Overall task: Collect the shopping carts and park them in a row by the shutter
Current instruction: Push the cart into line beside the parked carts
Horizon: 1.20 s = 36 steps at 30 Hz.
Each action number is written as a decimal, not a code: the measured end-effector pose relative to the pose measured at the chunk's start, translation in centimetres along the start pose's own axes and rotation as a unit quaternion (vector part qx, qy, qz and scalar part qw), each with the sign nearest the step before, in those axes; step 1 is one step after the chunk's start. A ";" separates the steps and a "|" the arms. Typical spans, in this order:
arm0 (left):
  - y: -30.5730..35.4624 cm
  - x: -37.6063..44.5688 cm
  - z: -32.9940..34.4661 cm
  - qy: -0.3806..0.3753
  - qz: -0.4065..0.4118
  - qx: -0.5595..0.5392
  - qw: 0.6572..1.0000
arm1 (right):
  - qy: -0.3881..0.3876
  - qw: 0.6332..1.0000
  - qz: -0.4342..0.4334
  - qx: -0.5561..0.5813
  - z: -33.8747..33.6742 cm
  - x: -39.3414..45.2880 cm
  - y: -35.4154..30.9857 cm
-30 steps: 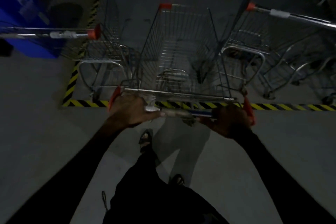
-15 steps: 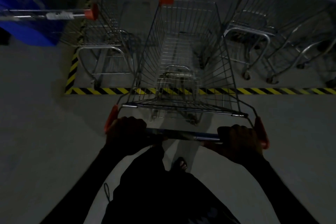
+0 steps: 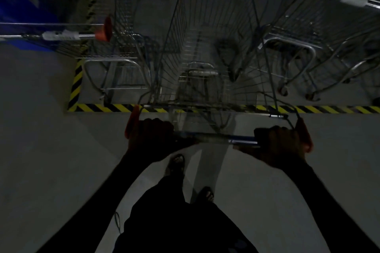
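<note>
Nearest the camera are the person's dark trousers and two sandalled feet (image 3: pixel 178 165) on the grey concrete floor (image 3: pixel 47 150). Black sleeves reach forward from both lower corners. The left hand (image 3: pixel 151 138) curls round the left end of the handlebar (image 3: pixel 216 139), just inside an orange end cap; the right hand (image 3: pixel 282 144) curls round the right end, beside the matching cap. The hands are well apart, one at each end of the bar, and both are clamped on it.

The handlebar belongs to the middle cart (image 3: pixel 209 47), a wire shopping cart that points straight away from the person. Its rear edge sits over a yellow-and-black striped line (image 3: pixel 329 109) on the floor, and its basket reaches past that line into the marked bay. An orange corner guard marks its far front rim.

To its left, inside the bay, stands a left cart (image 3: pixel 115 53), turned sideways so that its orange-capped handle points left. To the right stands a right cart (image 3: pixel 308 33), angled, with its handle toward the upper right corner. Both are close beside the middle cart; whether they touch it cannot be told in the dim light. A blue object (image 3: pixel 18 4) fills the far left corner.
</note>
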<state>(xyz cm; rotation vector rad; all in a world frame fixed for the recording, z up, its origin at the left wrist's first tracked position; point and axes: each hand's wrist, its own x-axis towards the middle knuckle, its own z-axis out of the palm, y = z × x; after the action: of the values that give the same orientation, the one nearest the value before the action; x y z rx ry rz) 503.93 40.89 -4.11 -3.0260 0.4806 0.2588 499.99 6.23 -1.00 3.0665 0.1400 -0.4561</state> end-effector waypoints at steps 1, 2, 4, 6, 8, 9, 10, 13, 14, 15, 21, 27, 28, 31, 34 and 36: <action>-0.4 1.5 -0.9 -0.019 0.005 0.017 1.000 | 0.041 0.999 -0.024 -0.021 0.0 1.5 0.3; -1.0 3.3 -1.3 0.023 0.014 0.014 1.000 | 0.042 0.999 -0.023 -0.023 -0.5 3.5 0.6; -2.1 6.9 -2.7 0.055 -0.010 0.016 0.998 | 0.072 0.996 -0.046 -0.026 -1.6 7.6 0.4; -3.5 9.7 -3.1 -0.006 -0.030 0.021 0.999 | 0.077 0.995 -0.052 -0.048 -2.6 11.1 0.2; -4.7 12.6 -4.6 0.002 -0.034 -0.005 0.999 | 0.065 0.996 -0.041 -0.036 -4.1 14.1 -0.1; -5.3 14.0 -5.5 0.012 -0.037 -0.023 0.999 | 0.092 0.995 -0.041 -0.020 -4.8 15.4 -0.3; -6.0 15.4 -6.2 0.006 -0.041 -0.043 0.998 | 0.112 0.993 -0.044 -0.019 -5.3 16.8 -0.6; -7.9 18.3 -7.2 -0.025 -0.043 -0.068 0.996 | 0.078 0.997 -0.017 -0.012 -6.3 20.6 -1.1; -8.3 19.1 -7.4 -0.024 -0.043 -0.070 0.996 | 0.053 0.999 -0.007 0.005 -6.7 21.6 -1.3; -8.7 19.8 -7.4 -0.021 -0.044 -0.078 0.996 | 0.030 0.999 -0.005 0.016 -6.7 22.8 -1.3; -9.6 22.1 -7.2 -0.036 -0.039 -0.068 0.996 | 0.006 0.999 0.029 0.036 -7.5 24.9 -1.4; -9.7 22.7 -7.1 -0.032 -0.038 -0.056 0.997 | 0.018 0.999 0.033 0.018 -9.0 23.9 -2.0; -9.7 22.7 -7.4 -0.033 -0.038 -0.059 0.997 | 0.017 0.999 0.039 0.025 -9.1 24.0 -2.1; -9.8 22.6 -7.9 -0.019 -0.031 -0.071 0.997 | 0.007 0.998 0.043 0.050 -7.6 25.9 -1.1; -9.8 22.8 -8.0 -0.014 -0.028 -0.046 0.998 | 0.009 0.999 0.012 0.038 -3.9 29.0 2.2; -9.6 23.1 -7.9 -0.020 -0.028 -0.037 0.999 | 0.017 1.000 0.009 0.017 -3.3 29.4 3.1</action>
<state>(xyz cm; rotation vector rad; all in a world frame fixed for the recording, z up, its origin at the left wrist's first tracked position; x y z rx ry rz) 529.76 42.29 0.04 -3.0930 0.3909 0.3393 529.21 5.80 -6.35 3.1064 0.1057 -0.4101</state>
